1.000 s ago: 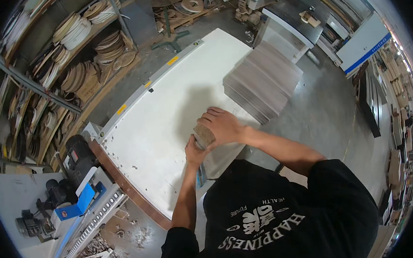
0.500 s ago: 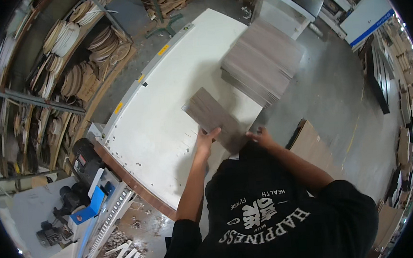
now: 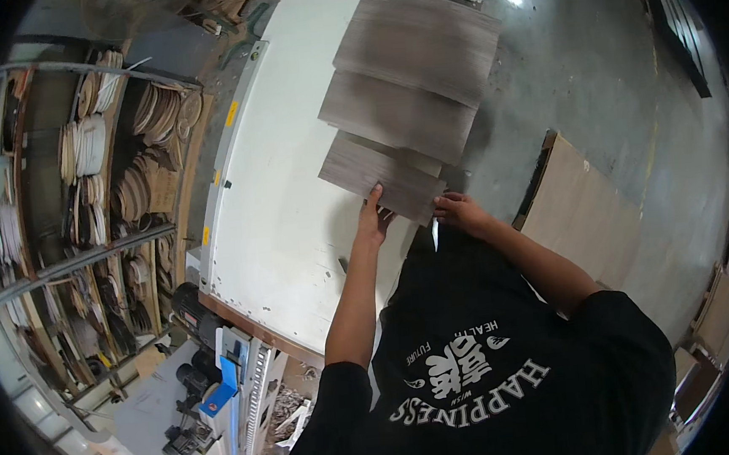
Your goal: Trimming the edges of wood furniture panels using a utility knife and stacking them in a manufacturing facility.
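Head view, table: white table [image 3: 281, 183] is the reference; its right edge is largely covered by boards.
Held board: grey-brown wood-grain board [image 3: 377, 172], over the table's right side toward the near end, slanting down to the right; whether its underside touches the table, cannot tell.
Left hand: left hand [image 3: 371, 219] closed on the board's near long edge, thumb on top, fingers wrapping below. Probably gripped there to carry the weight near mid-length.
Right hand: right hand [image 3: 462, 212] at the board's near right corner, just off the table's right edge, fingers partly curled. Likely steadying that end; pinching or only touching, cannot tell.
White sliver: white pointed sliver [image 3: 435, 234] just below the right hand, off the table's edge; tool, paper or glare, can't tell, nor whether it's held.
Board piles: nearer pile [image 3: 399, 115] and farther pile [image 3: 419, 38], both along the table's right side. Probably kept there for short reach and to leave the left side usable.
Surroundings: loaded shelf rack [image 3: 99, 178] left of the table; motorised machine [image 3: 197, 374] off its near left corner; pale wood panel [image 3: 591, 203] right of it.
Hidden: left fingertips under the board, pile bottoms, table's near right corner behind the torso.
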Tool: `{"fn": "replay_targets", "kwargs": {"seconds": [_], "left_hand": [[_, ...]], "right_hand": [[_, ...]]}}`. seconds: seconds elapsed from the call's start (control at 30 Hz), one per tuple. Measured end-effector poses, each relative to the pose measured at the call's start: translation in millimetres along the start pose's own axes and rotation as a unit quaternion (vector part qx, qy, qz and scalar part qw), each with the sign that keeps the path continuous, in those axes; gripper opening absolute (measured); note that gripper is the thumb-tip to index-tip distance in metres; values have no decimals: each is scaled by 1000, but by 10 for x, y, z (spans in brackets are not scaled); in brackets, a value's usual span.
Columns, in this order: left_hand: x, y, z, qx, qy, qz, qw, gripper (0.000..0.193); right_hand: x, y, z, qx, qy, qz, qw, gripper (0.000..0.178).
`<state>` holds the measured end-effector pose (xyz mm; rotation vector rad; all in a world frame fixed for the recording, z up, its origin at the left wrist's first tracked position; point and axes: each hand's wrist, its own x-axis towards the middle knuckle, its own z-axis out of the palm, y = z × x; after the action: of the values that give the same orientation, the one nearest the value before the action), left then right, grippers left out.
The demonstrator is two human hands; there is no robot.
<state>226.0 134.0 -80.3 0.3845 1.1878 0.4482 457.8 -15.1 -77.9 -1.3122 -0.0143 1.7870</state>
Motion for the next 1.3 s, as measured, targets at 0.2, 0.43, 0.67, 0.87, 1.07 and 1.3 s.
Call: {"fn": "replay_targets", "kwargs": {"seconds": [0.2, 0.43, 0.67, 0.87, 1.07, 1.3], "left_hand": [[210, 183, 13, 200, 44, -50, 978, 81], [61, -145, 336, 111, 118, 110, 981, 71], [138, -253, 337, 183, 161, 124, 962, 75], [204, -256, 256, 323, 148, 189, 916, 76], [296, -496, -3, 222, 156, 285, 919, 63], [-945, -795, -662, 395, 210, 421, 789, 39]], "right_hand": [[286, -77, -278, 77, -12, -5, 997, 47], [397, -300, -446, 13, 1, 53, 999, 47], [412, -223, -424, -83, -13, -37, 996, 61], [581, -145, -707, -209, 11, -20, 978, 51], [696, -345, -706, -301, -48, -96, 948, 51], [513, 375, -1255, -253, 81, -114, 957, 64]]}}
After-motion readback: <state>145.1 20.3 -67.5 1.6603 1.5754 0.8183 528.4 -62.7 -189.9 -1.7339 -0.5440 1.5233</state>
